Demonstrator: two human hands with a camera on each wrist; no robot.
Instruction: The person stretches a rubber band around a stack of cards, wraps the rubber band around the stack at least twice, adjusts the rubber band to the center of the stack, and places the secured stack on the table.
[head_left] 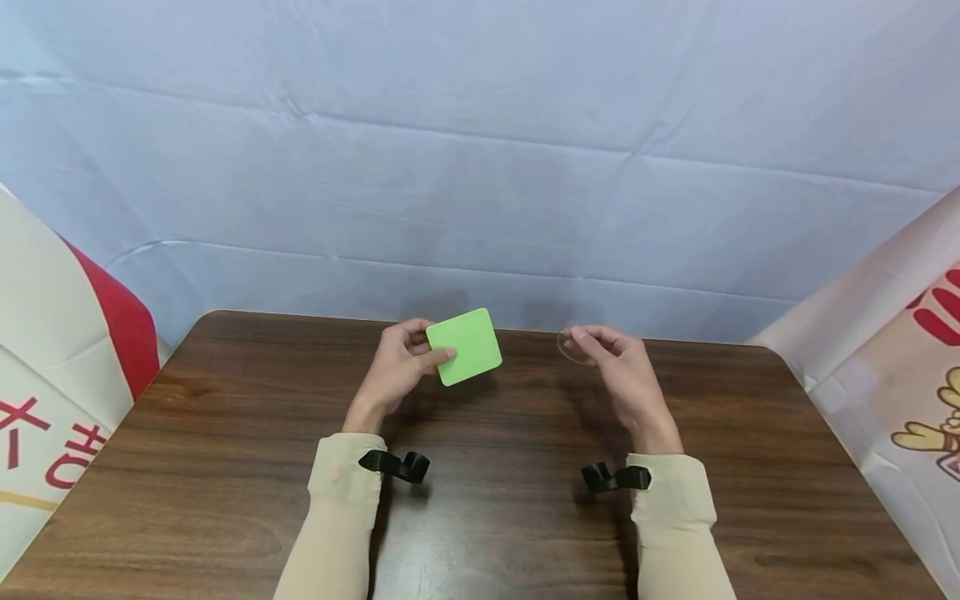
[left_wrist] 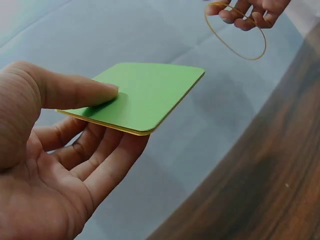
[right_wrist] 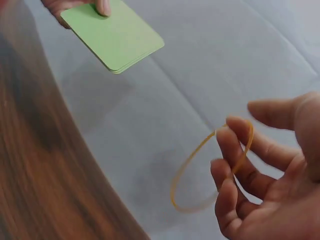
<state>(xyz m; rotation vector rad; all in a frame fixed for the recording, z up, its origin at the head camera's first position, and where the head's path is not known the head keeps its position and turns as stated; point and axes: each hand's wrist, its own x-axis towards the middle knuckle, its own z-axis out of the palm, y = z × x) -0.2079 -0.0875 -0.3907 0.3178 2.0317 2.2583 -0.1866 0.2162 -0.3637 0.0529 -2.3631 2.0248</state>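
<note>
A thin stack of light-green square cards with rounded corners is held up over the table's far part by my left hand. The thumb presses on the top face and the fingers support it from below; yellowish edges show under the green. To the right, apart from the cards, my right hand holds a thin yellow-orange rubber band. The band loops around its curled fingers and hangs off to one side in the right wrist view. In the head view the band looks faint and nearly transparent.
Below both hands lies a dark brown wood-grain table with rounded far corners. A pale blue-grey cloth hangs behind it. Printed banners flank the left and right sides. Black straps circle both wrists.
</note>
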